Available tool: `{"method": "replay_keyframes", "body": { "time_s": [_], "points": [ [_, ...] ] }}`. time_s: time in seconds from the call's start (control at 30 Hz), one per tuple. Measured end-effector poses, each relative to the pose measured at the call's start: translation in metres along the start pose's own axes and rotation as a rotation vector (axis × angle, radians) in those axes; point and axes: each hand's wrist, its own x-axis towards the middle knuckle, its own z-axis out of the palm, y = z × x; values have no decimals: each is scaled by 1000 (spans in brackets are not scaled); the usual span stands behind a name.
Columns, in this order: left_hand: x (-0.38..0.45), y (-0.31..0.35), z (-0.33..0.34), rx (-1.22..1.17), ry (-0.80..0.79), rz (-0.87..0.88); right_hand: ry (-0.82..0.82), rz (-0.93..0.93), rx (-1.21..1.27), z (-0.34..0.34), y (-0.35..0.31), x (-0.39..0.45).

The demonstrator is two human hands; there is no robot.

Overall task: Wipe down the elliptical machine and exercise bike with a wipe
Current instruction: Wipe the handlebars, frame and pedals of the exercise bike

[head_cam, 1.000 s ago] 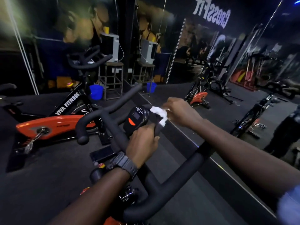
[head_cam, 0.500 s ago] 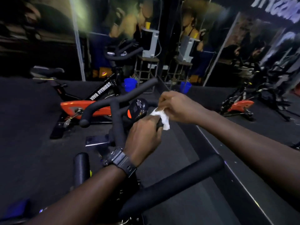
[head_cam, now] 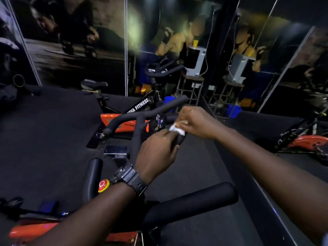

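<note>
The person stands at the bike, over its handlebar, and the work is now at the small console in the middle of the bar. The right hand pinches a crumpled white wipe between its curled fingers and presses it on the right side of the console. The left hand, with a watch on the wrist, has its fingers curled around the part just below the console and keeps it steady.

As I judge it, the task is somewhere in the middle, in the bike part. The console is under the wipe, but the pictures cannot tell me whether the bar grips, the saddle or the frame are already clean; no wet marks are visible in this dark light. No elliptical machine is visible here, so I cannot say if it is done or still waits. A second bike stands behind, well apart from the hands.
</note>
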Motion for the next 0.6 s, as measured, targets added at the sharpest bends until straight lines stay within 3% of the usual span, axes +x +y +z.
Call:
{"method": "replay_keyframes", "body": {
  "time_s": [0.1,0.27,0.5,0.6],
  "points": [
    [4,1,6,5,-1,34,-16,-45,48,-13,6,-12],
    [16,13,18,107,44,53,12,128,59,-3,9,38],
    [30,20,20,300,88,128,-113,166,167,-21,17,17],
    [37,22,17,387,62,147,-55,209,155,-11,17,32]
  ]
}}
